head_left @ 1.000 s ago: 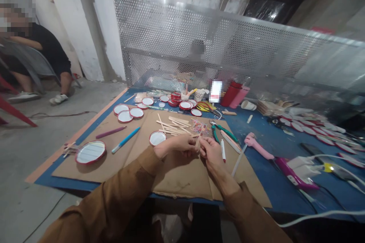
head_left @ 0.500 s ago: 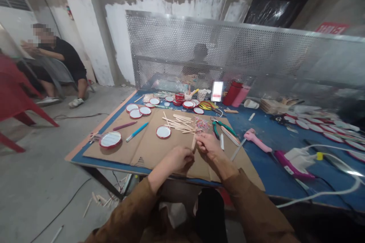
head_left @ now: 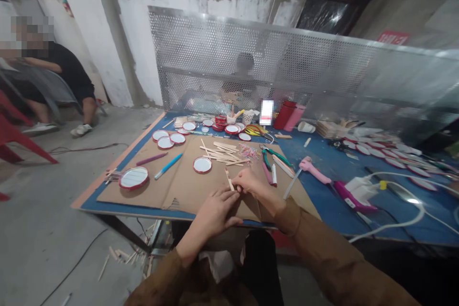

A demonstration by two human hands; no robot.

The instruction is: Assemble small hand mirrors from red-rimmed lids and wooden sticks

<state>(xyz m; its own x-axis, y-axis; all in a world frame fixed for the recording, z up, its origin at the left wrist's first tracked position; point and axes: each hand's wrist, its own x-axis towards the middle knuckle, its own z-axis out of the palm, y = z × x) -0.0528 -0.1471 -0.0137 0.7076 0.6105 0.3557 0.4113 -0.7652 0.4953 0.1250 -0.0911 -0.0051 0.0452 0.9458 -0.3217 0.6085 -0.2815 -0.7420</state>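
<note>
The right hand (head_left: 251, 184) pinches a wooden craft stick (head_left: 228, 179) between its fingertips; the left hand (head_left: 215, 213) curls just beside it above the cardboard sheet (head_left: 186, 191). Farther off, 1 red-rimmed lid (head_left: 134, 178) has sticks at its edge, while the loose sticks (head_left: 222, 152) and another lid (head_left: 202, 165) lie unjoined.

A person (head_left: 53, 64) in a black shirt sits by the wall — a red plastic chair (head_left: 14, 136) just beside — while green-handled pliers (head_left: 272, 158), a pink glue gun (head_left: 315, 171) and red-rimmed lids (head_left: 165, 142) lie on the blue counter (head_left: 322, 217).
</note>
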